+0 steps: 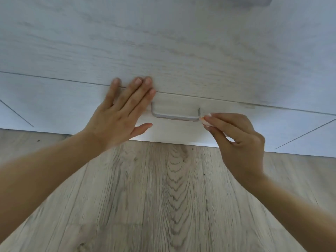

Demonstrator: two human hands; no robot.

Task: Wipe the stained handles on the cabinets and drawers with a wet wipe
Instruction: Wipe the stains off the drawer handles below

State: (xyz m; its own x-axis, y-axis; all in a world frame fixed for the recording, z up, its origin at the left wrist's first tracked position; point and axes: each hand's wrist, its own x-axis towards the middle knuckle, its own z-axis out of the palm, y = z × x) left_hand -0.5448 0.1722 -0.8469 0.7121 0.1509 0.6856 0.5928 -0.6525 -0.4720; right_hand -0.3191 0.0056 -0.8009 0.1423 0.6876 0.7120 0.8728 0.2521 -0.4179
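Observation:
A pale grey bar handle point(174, 116) is fixed to the lowest drawer front point(181, 131) of a whitewashed wood cabinet. My left hand point(120, 113) lies flat against the drawer front just left of the handle, fingers straight and reaching over the seam above. My right hand point(236, 137) pinches a small crumpled wet wipe point(206, 121), whitish with a pink tint, at the handle's right end. Most of the wipe is hidden behind my fingers.
The drawer above point(163, 51) fills the upper view. Flanking cabinet fronts point(300, 130) meet at thin dark seams. A light wood-grain floor point(163, 197) stretches below the cabinet base. A grey ledge point(254, 0) shows at the top right.

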